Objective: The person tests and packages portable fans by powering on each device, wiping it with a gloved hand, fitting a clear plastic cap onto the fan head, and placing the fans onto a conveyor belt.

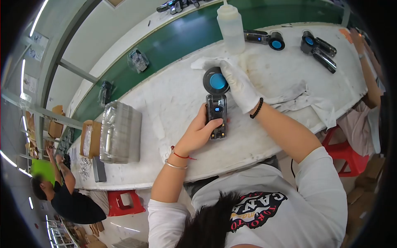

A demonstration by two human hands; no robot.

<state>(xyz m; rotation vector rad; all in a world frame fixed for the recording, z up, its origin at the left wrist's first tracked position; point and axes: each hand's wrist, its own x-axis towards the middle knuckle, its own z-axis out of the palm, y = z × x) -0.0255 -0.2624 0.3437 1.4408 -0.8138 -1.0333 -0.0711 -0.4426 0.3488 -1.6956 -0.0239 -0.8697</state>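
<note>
My bare left hand [200,130] is wrapped round the dark, see-through body of a handheld device [217,109], its thumb on the front below a lit blue display. The device's round black head has a blue centre and points away from me. My right hand [237,82], in a white glove, curls round the right and far side of that head. A piece of white cloth [202,63] sticks out at its fingertips; its fingers are partly hidden. A clear squeeze bottle [231,31] stands just beyond my right hand.
Similar devices [264,38] lie at the far right of the white table [173,124]. Clear plastic trays [120,132] are stacked to the left, by a cardboard box [89,138]. A green conveyor belt [165,45] carries bagged devices. One person sits far left; another person's arm [368,70] is at right.
</note>
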